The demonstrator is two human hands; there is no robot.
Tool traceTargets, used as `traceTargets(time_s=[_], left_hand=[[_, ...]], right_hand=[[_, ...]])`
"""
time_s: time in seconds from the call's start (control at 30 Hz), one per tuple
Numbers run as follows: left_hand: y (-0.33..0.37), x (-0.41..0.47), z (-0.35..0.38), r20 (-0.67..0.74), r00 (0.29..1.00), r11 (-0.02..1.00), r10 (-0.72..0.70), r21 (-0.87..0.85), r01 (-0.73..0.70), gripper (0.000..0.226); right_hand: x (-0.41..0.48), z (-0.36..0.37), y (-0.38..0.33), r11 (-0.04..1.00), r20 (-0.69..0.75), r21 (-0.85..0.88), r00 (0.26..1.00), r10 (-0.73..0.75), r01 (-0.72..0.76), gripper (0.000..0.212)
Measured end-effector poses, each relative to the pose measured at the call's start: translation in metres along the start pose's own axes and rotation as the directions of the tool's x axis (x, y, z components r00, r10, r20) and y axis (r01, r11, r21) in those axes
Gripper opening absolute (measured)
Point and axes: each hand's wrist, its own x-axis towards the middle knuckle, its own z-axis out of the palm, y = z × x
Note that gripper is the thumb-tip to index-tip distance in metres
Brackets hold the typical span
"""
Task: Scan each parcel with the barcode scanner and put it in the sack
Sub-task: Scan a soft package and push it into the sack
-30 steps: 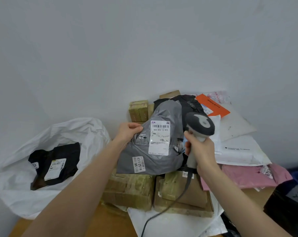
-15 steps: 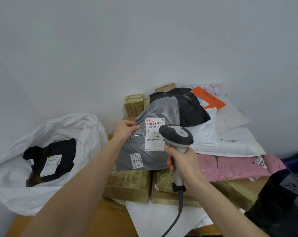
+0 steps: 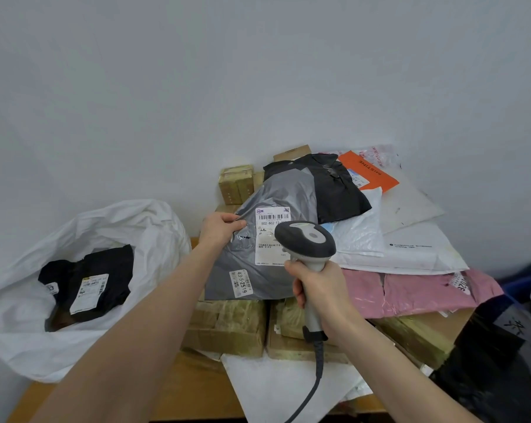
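Sack at far left, white, contains one black parcel. Left hand pinches the edge of one grey parcel, lifted above two taped boxes. Right hand grips one barcode scanner, its head over that parcel's label.

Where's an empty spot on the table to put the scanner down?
Only the bare wooden tabletop strip near you, between the white plastic sack and the flat white mailer. Everywhere behind is crowded with brown cardboard boxes and stacked soft parcels.
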Motion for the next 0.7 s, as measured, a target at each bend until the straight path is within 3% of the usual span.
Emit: traceTargets(time_s=[0.27,0.5,0.7], left_hand=[[0.008,-0.020,-0.019,-0.059,0.998,0.987,-0.023,-0.157,0.014,0.030],[0.008,-0.046,-0.109,-0.341,0.940,0.984,0.009,-0.165,-0.069,0.030],[-0.015,-0.039,-0.220,-0.571,0.820,0.998,0.038,-0.016,-0.058,0.025]], right_hand=[[0.005,0.009,-0.013,0.984,0.031,0.176,0.999,0.006,-0.011,0.014],[0.006,0.062,-0.027,0.976,0.152,0.216,0.988,-0.026,-0.007,0.018],[0.002,0.135,-0.026,0.975,0.234,0.223,0.972,-0.030,-0.024,0.016]])
